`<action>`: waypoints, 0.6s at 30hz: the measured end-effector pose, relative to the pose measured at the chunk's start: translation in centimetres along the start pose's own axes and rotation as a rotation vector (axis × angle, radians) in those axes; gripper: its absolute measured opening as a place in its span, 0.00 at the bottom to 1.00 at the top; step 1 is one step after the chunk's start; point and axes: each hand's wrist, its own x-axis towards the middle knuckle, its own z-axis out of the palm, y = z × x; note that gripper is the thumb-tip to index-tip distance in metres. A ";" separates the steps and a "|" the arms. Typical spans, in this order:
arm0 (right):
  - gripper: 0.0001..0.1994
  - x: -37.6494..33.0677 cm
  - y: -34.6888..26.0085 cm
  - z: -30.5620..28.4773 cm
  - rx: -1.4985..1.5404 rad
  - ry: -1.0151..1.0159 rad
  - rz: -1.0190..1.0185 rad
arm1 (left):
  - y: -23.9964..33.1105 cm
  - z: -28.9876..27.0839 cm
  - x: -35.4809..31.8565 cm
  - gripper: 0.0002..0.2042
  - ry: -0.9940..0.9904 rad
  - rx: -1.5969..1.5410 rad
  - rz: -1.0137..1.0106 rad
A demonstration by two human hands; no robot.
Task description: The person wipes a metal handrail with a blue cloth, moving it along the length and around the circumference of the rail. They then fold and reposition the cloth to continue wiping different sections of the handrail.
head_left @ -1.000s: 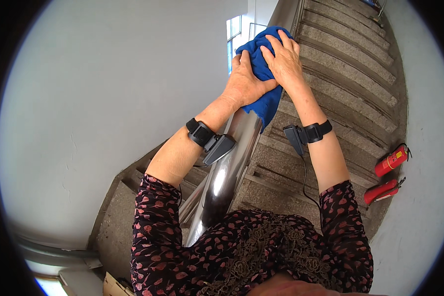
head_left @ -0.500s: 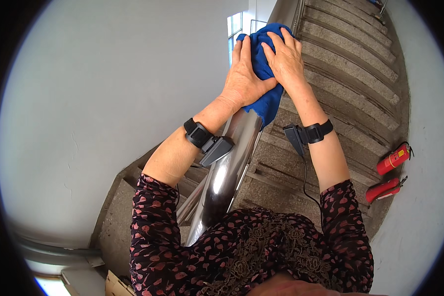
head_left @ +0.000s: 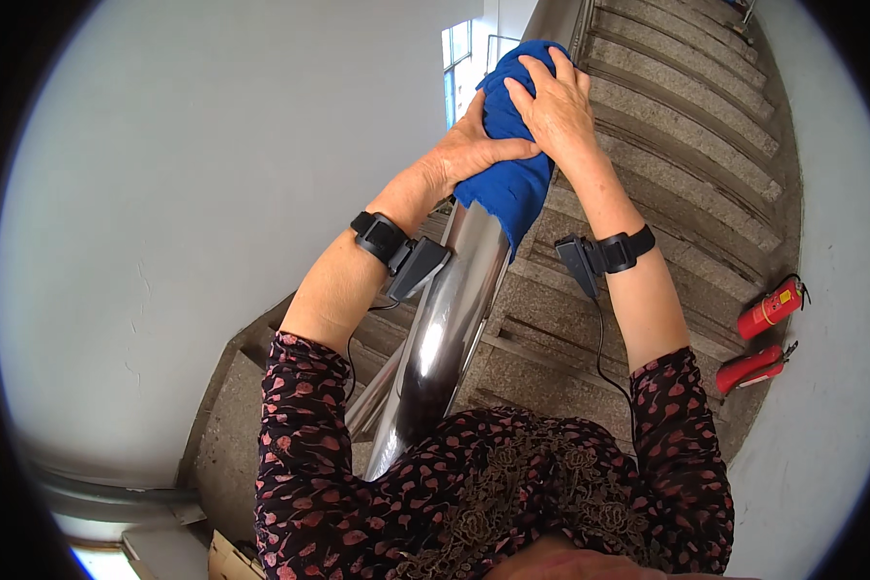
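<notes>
A blue cloth [head_left: 508, 186] is draped over the top of a shiny metal handrail [head_left: 454, 300] that slopes away from me. My left hand [head_left: 474, 145] wraps round the rail's left side over the cloth, its thumb lying across the top and its other fingers mostly hidden behind. On the right side, my right hand [head_left: 559, 111] presses the cloth to the rail with its fingers bent and a little apart. The cloth's near edge hangs down past the right of the rail. Each forearm wears a black strap with a small device and cable.
Speckled stone stairs [head_left: 677, 126] run along the rail's right side and below it. Two red fire extinguishers, an upper one [head_left: 771, 307] and a lower one [head_left: 750, 369], stand by the right wall [head_left: 841, 387]. A pale wall [head_left: 213, 193] fills the left. Cardboard [head_left: 230, 559] lies at the lower left.
My left hand has slid round the rail's left side, so its fingers now go out of sight. The cloth's left part has been folded down round the rail. My right hand has barely moved.
</notes>
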 end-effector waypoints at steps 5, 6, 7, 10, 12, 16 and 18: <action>0.27 2.0 -0.6 -0.4 -0.138 -0.155 0.032 | -0.6 -0.2 0.1 0.54 -0.170 -0.471 -0.054; 0.26 2.4 -1.0 -0.3 -0.186 -0.151 0.038 | -0.7 -0.3 0.2 0.54 -0.183 -0.506 -0.084; 0.26 2.7 -1.3 -0.3 -0.187 -0.157 0.037 | -0.7 -0.3 0.3 0.54 -0.187 -0.498 -0.092; 0.24 3.2 -2.0 -0.3 -0.303 -0.189 0.068 | -0.9 -0.4 0.4 0.54 -0.175 -0.529 -0.125; 0.24 3.2 -2.1 -0.3 -0.273 -0.195 0.085 | -0.8 -0.5 0.4 0.54 -0.178 -0.492 -0.129; 0.25 2.8 -2.1 -0.3 -0.220 -0.169 0.100 | -0.4 -0.6 0.1 0.55 -0.184 -0.445 -0.146; 0.24 2.6 -2.1 -0.3 -0.227 -0.144 0.085 | -0.1 -0.7 -0.1 0.50 -0.161 -0.352 -0.126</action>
